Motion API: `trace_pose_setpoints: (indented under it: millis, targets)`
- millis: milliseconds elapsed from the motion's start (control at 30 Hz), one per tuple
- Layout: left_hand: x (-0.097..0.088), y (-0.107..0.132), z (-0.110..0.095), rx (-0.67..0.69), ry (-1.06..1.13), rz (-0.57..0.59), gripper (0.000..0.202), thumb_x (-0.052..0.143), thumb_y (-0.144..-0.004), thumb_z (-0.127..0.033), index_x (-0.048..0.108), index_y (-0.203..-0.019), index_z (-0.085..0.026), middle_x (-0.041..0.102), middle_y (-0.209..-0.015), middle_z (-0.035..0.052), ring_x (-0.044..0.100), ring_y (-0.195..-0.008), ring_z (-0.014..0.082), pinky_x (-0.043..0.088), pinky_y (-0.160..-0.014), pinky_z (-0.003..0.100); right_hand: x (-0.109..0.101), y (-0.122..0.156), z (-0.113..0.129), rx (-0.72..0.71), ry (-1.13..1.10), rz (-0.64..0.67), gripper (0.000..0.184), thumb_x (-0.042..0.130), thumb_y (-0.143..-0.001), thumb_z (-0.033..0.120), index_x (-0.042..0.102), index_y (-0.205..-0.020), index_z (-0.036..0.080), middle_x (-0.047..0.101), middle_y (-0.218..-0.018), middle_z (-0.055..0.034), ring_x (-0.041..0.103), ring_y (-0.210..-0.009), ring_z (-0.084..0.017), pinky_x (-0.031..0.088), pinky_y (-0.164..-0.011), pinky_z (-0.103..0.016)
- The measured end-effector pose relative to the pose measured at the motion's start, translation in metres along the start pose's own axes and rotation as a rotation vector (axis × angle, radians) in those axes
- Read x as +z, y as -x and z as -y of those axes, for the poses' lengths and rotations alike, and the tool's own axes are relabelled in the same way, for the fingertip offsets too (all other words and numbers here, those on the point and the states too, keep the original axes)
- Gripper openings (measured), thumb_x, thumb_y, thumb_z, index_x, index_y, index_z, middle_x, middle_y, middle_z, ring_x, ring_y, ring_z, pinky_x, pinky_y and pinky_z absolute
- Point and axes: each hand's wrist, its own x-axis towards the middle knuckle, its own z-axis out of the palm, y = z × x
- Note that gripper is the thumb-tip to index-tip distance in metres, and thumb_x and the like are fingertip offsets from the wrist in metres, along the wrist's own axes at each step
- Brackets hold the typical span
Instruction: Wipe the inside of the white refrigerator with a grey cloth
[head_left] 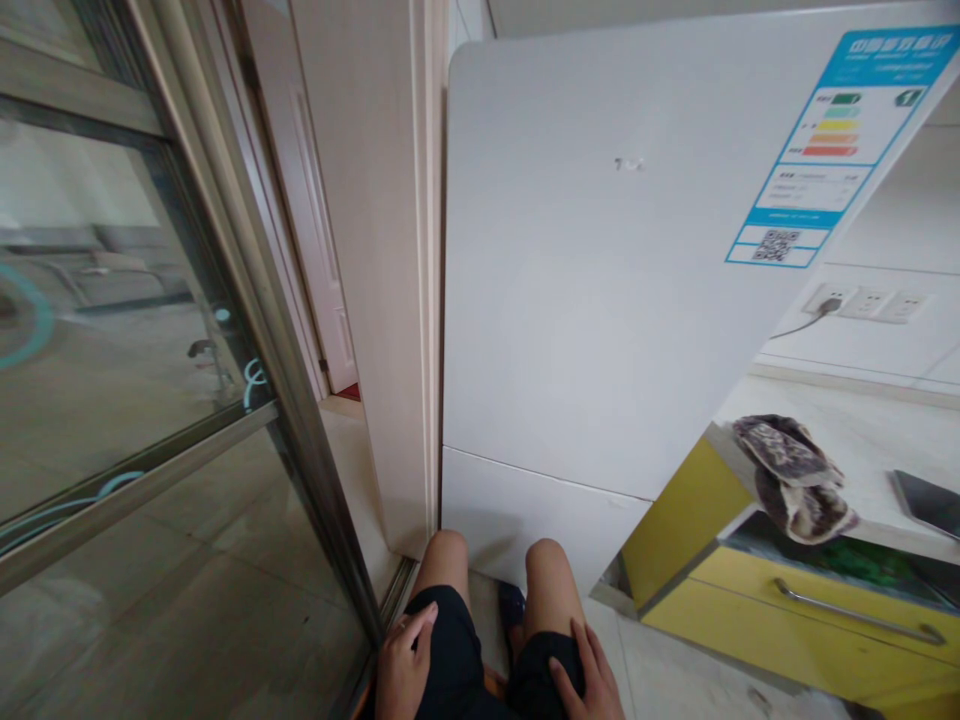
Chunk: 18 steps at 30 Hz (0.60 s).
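Observation:
My left hand (405, 660) rests on the left leg of a pair of dark shorts (454, 640), its fingers loosely extended and nothing held. On the other thigh lies my right hand (589, 675), fingers spread near the hem, also holding nothing. Both knees point at a tall white refrigerator (577, 270) straight ahead, whose upper and lower doors are shut. A blue-and-white energy label (840, 150) sticks to its upper right. A dark shoe (512, 605) shows between my legs.
On the left stands a metal-framed glass door (112, 300), beside a pale wooden door panel (375, 250). To the right are a yellow cabinet (795, 610) with a metal handle, a patterned cloth (795, 475), a dark flat device (930, 500) on the counter, and wall sockets (870, 302) with a plug.

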Motion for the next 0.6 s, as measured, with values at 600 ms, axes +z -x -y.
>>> trace_pose_setpoints:
  millis: [600]
  targets:
    - [-0.004,-0.021,-0.017,-0.421,0.244,0.109,0.054,0.058,-0.082,-0.074,0.081,-0.083,-0.026,0.082,-0.081,0.0061,0.079,-0.08,0.0254,0.064,-0.074,0.031,-0.004,0.005,0.001,0.017,0.007,0.03,0.092,0.048,-0.087,0.076,0.045,-0.154,0.014,0.039,-0.163,-0.0192,0.039,-0.151,-0.035,0.037,-0.124,-0.049]
